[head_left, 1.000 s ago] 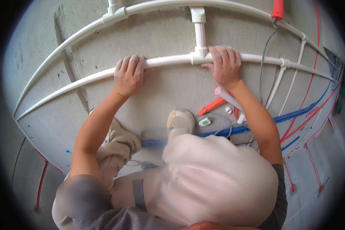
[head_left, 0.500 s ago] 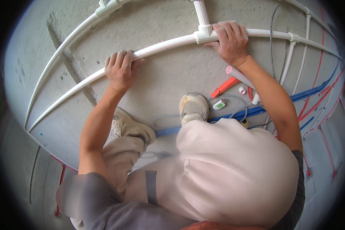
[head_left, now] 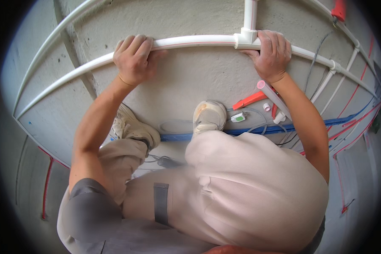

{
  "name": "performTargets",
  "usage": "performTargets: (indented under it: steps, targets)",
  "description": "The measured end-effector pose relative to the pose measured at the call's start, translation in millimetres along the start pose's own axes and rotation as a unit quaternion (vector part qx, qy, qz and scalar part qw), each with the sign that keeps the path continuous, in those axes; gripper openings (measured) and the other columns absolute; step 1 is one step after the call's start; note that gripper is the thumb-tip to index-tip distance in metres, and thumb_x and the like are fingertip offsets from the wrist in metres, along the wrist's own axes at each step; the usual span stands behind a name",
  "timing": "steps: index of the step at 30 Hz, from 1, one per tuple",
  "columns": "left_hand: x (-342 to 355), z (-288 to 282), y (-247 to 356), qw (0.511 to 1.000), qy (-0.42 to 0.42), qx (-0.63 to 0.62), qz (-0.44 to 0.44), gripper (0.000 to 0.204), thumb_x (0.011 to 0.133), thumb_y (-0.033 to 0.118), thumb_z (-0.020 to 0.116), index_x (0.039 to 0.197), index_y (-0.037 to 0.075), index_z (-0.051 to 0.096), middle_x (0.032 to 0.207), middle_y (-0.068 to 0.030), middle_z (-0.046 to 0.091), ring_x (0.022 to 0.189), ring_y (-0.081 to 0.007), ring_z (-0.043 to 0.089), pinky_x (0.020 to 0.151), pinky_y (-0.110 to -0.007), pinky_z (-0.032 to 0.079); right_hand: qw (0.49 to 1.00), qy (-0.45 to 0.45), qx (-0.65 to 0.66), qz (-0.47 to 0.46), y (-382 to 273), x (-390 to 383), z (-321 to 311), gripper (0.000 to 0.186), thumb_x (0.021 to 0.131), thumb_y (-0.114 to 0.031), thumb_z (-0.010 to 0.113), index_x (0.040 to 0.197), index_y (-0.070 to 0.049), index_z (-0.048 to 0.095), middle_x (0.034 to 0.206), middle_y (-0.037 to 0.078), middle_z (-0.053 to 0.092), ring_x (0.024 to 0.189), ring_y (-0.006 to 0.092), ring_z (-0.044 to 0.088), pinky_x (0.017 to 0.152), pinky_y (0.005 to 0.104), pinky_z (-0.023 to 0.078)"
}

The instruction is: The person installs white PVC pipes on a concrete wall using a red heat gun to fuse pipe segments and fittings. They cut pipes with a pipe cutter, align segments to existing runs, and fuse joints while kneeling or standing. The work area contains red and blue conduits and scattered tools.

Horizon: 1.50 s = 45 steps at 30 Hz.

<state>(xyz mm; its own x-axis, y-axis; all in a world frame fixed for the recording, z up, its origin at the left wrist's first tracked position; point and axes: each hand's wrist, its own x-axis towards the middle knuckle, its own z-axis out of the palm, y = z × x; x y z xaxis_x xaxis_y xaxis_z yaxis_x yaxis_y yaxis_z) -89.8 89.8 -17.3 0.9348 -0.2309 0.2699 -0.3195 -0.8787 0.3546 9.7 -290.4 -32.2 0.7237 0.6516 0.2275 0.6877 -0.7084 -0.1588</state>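
Note:
A long white plastic pipe (head_left: 190, 41) with a thin red line along it runs across in front of me. My left hand (head_left: 134, 60) is closed over its left part, fingers over the top and thumb along the near side. Right of the tee fitting (head_left: 244, 39), my right hand (head_left: 271, 56) wraps the same pipe, its thumb reaching beneath the fitting. From the tee a white branch pipe (head_left: 250, 15) rises toward the top edge. The undersides of both grips are hidden.
Below my right hand lie a grey pipe piece (head_left: 275, 99), an orange-red tool (head_left: 250, 100), a small white fitting (head_left: 266, 107) and a white-and-green plug (head_left: 238, 117). Blue conduit (head_left: 279, 129) crosses beyond my shoes (head_left: 209, 115). Another white pipe (head_left: 46, 44) curves at left.
The view has shifted, so the tee and my right hand sit farther right in it. Both hands stay closed on the pipe. A red object has come into view at top right.

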Motion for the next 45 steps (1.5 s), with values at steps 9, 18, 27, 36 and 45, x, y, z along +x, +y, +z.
performTargets:
  steps: [9,18,27,36,45]
  targets:
    - [-3.8,-1.0,-4.4,1.000,-0.007,-0.006,0.023,0.040,0.074,0.026,0.089,0.100,0.001,0.072,0.090,-0.0089,0.068,0.076,-0.0290,0.065,0.064,-0.038,0.049,0.999,-0.037,-0.017,-0.004,2.9,-5.4,2.9,0.072,0.074,-0.061,0.087,0.120,-0.011,0.065,0.114,0.002,0.067,0.104,0.0278,0.064,0.088,0.0458,0.045]
    - [0.6,-6.6,1.6,0.999,-0.050,0.020,0.000,0.028,0.072,0.028,0.079,0.080,0.013,0.056,0.082,-0.0047,0.055,0.074,-0.0264,0.058,0.064,-0.042,0.048,0.999,-0.011,-0.045,-0.026,-2.2,-1.5,5.9,0.073,0.077,-0.058,0.087,0.124,-0.010,0.060,0.114,0.006,0.064,0.104,0.0325,0.061,0.087,0.0485,0.044]
    - [-5.6,7.5,0.0,0.998,-0.039,0.040,0.012,0.030,0.086,0.032,0.081,0.091,0.008,0.064,0.091,-0.0089,0.060,0.083,-0.0303,0.062,0.072,-0.042,0.048,0.999,-0.033,-0.025,0.031,-8.4,-3.5,4.6,0.067,0.076,-0.050,0.088,0.124,-0.011,0.060,0.115,0.005,0.062,0.111,0.0293,0.059,0.090,0.0481,0.044]
    - [1.9,4.9,3.6,0.998,-0.021,0.037,0.035,0.030,0.089,0.033,0.078,0.096,0.006,0.066,0.092,-0.0086,0.065,0.082,-0.0307,0.063,0.071,-0.043,0.046,0.998,0.042,0.032,0.031,-10.2,-2.7,-0.2,0.064,0.076,-0.044,0.088,0.124,-0.010,0.062,0.114,0.004,0.063,0.110,0.0251,0.061,0.094,0.0429,0.045]
    - [0.9,5.8,5.3,0.999,-0.005,0.034,0.027,0.033,0.088,0.035,0.080,0.099,0.006,0.069,0.093,-0.0076,0.068,0.084,-0.0296,0.066,0.074,-0.042,0.049,0.998,0.036,0.019,0.045,-11.8,-2.1,-0.3,0.061,0.076,-0.046,0.087,0.120,-0.012,0.063,0.113,0.002,0.062,0.111,0.0228,0.059,0.096,0.0410,0.044]
